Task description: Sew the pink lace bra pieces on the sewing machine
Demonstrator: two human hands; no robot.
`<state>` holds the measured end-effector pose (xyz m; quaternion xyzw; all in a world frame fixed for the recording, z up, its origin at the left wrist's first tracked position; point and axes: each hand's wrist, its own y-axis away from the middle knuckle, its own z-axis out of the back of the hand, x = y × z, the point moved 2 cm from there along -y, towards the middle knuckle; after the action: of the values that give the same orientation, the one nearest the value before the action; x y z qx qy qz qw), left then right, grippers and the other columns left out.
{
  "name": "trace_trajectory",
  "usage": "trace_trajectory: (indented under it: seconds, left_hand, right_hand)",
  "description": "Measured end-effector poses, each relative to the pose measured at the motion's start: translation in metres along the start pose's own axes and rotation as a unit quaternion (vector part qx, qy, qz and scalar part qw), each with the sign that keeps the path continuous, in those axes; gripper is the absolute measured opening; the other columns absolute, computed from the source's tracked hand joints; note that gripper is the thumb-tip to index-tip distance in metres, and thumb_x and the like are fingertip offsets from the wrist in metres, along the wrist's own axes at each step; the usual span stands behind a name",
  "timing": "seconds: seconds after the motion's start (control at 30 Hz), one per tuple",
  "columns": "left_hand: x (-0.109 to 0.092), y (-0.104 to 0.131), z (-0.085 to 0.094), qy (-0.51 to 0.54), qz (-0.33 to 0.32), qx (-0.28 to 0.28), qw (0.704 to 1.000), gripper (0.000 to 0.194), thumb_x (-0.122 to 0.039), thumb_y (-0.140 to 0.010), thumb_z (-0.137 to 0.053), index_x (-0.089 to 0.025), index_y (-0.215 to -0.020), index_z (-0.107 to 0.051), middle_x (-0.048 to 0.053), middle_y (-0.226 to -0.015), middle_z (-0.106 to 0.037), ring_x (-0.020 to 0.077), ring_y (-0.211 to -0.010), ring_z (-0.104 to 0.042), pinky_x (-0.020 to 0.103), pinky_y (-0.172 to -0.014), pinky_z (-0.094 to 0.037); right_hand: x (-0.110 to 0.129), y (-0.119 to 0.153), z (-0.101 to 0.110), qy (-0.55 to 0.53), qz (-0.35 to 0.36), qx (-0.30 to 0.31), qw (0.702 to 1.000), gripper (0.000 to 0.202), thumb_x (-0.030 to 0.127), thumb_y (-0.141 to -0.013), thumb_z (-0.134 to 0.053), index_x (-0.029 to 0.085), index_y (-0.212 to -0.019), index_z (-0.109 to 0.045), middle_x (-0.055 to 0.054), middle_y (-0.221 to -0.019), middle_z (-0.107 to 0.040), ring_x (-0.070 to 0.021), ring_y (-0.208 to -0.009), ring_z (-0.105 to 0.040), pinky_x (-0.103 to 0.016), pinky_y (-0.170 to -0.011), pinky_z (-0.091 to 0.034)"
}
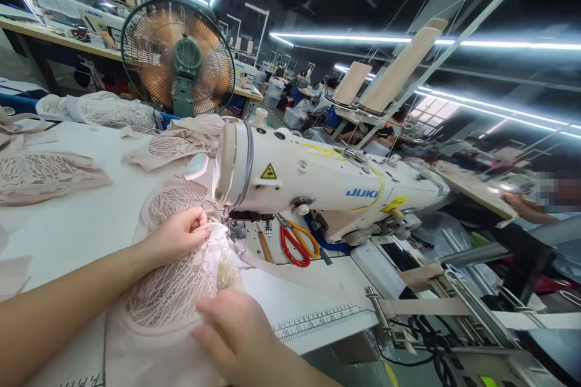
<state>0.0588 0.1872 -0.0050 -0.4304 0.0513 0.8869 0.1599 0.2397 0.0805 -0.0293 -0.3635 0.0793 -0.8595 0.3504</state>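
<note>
A pale pink lace garment piece (166, 290) lies on the white table below the head of a white sewing machine (290, 175). Close to the needle area, my left hand (179, 233) is closed, its fingers pinching the fabric's upper edge. Nearer to me, my right hand (233, 329) rests over the right side of the lace, slightly blurred, with its fingers partly spread. A clear, shiny bit (227, 269) shows on the fabric between the hands. More lace (175, 202) extends behind my left hand.
Red-handled scissors (294, 245) and orange-handled scissors (306, 239) lie under the machine arm. Other lace pieces (45, 175) are at the left. A large fan (181, 60) stands behind the table. Thread cones (402, 66) rise at the upper right. A metal-framed device (458, 314) is at the lower right.
</note>
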Motion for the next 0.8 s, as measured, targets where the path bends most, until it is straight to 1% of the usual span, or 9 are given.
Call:
trace_trajectory:
  seconds: [0.1, 0.2, 0.3, 0.43, 0.5, 0.57, 0.67, 0.73, 0.8]
  left_hand:
    - [0.003, 0.009, -0.005, -0.223, -0.029, -0.041, 0.973, 0.004, -0.021, -0.083, -0.043, -0.023, -0.08, -0.044, -0.001, -0.064, -0.053, 0.0187, -0.057, -0.052, 0.028, -0.051, -0.033]
    - [0.0, 0.021, -0.012, -0.421, -0.086, -0.015, 0.903, 0.031, -0.004, -0.077, -0.045, -0.02, -0.101, -0.058, 0.006, -0.082, -0.063, 0.0193, -0.058, -0.055, 0.03, -0.048, -0.025]
    - [-0.005, 0.028, -0.018, -0.496, -0.141, 0.001, 0.857, 0.046, 0.0, -0.073, -0.051, -0.021, -0.112, -0.063, 0.007, -0.086, -0.063, 0.0178, -0.056, -0.052, 0.03, -0.048, -0.021]
    - [-0.01, 0.027, -0.023, -0.506, -0.233, -0.046, 0.829, 0.022, -0.007, -0.078, -0.059, -0.019, -0.094, -0.069, 0.007, -0.079, -0.06, 0.0221, -0.068, -0.055, 0.032, -0.054, -0.029]
    - [-0.01, 0.025, -0.026, -0.504, -0.278, -0.067, 0.815, 0.011, -0.01, -0.08, -0.062, -0.017, -0.084, -0.069, 0.007, -0.078, -0.06, 0.0227, -0.072, -0.055, 0.033, -0.057, -0.032]
    - [-0.009, 0.024, -0.028, -0.487, -0.314, -0.073, 0.812, 0.011, -0.011, -0.081, -0.062, -0.017, -0.074, -0.066, 0.006, -0.076, -0.059, 0.0221, -0.072, -0.055, 0.035, -0.059, -0.033]
    - [-0.009, 0.024, -0.029, -0.459, -0.318, -0.04, 0.828, 0.019, -0.007, -0.082, -0.057, -0.018, -0.068, -0.061, 0.004, -0.074, -0.058, 0.0215, -0.07, -0.054, 0.034, -0.059, -0.033]
    - [-0.011, 0.022, -0.024, -0.45, -0.234, -0.015, 0.862, 0.016, -0.008, -0.084, -0.053, -0.018, -0.076, -0.062, 0.005, -0.08, -0.058, 0.0212, -0.067, -0.054, 0.032, -0.055, -0.03]
    - [-0.012, 0.016, -0.014, -0.423, -0.097, 0.003, 0.901, 0.007, -0.016, -0.086, -0.055, -0.017, -0.086, -0.061, 0.007, -0.086, -0.059, 0.0221, -0.067, -0.054, 0.031, -0.053, -0.028]
  right_hand:
    - [-0.005, -0.009, -0.002, 0.028, -0.106, -0.001, 0.994, 0.031, 0.03, -0.089, -0.049, 0.02, -0.061, -0.054, 0.001, -0.057, -0.056, -0.0121, -0.055, -0.049, -0.025, -0.053, -0.032]
    - [-0.013, -0.013, 0.001, 0.045, -0.173, 0.009, 0.984, 0.035, 0.027, -0.083, -0.054, 0.019, -0.053, -0.036, 0.004, -0.049, -0.04, -0.0106, -0.049, -0.034, -0.027, -0.049, -0.02]
    - [-0.015, -0.014, 0.004, 0.041, -0.19, 0.031, 0.98, 0.032, 0.026, -0.081, -0.053, 0.018, -0.055, -0.037, 0.003, -0.05, -0.04, -0.0107, -0.051, -0.032, -0.027, -0.05, -0.017]
    - [-0.014, -0.015, 0.009, 0.035, -0.2, 0.067, 0.977, 0.016, 0.025, -0.084, -0.049, 0.02, -0.077, -0.062, 0.002, -0.059, -0.054, -0.0123, -0.055, -0.041, -0.026, -0.053, -0.023]
    - [-0.013, -0.016, 0.011, 0.052, -0.201, 0.087, 0.974, 0.026, 0.027, -0.086, -0.048, 0.018, -0.101, -0.067, -0.001, -0.065, -0.062, -0.0147, -0.058, -0.046, -0.027, -0.054, -0.025]
    - [-0.012, -0.018, 0.012, 0.067, -0.199, 0.11, 0.971, 0.034, 0.028, -0.087, -0.047, 0.016, -0.113, -0.066, -0.005, -0.074, -0.068, -0.0171, -0.063, -0.053, -0.028, -0.055, -0.028]
    - [-0.012, -0.019, 0.013, 0.085, -0.195, 0.135, 0.968, 0.028, 0.025, -0.088, -0.046, 0.017, -0.103, -0.068, -0.007, -0.08, -0.071, -0.0184, -0.067, -0.059, -0.029, -0.056, -0.029]
    - [-0.012, -0.019, 0.012, 0.096, -0.184, 0.137, 0.969, 0.025, 0.024, -0.088, -0.046, 0.017, -0.099, -0.067, -0.007, -0.08, -0.072, -0.0182, -0.067, -0.061, -0.029, -0.056, -0.029]
    - [-0.013, -0.018, 0.011, 0.105, -0.169, 0.132, 0.971, 0.023, 0.024, -0.089, -0.045, 0.017, -0.097, -0.067, -0.007, -0.078, -0.071, -0.0177, -0.066, -0.061, -0.028, -0.056, -0.028]
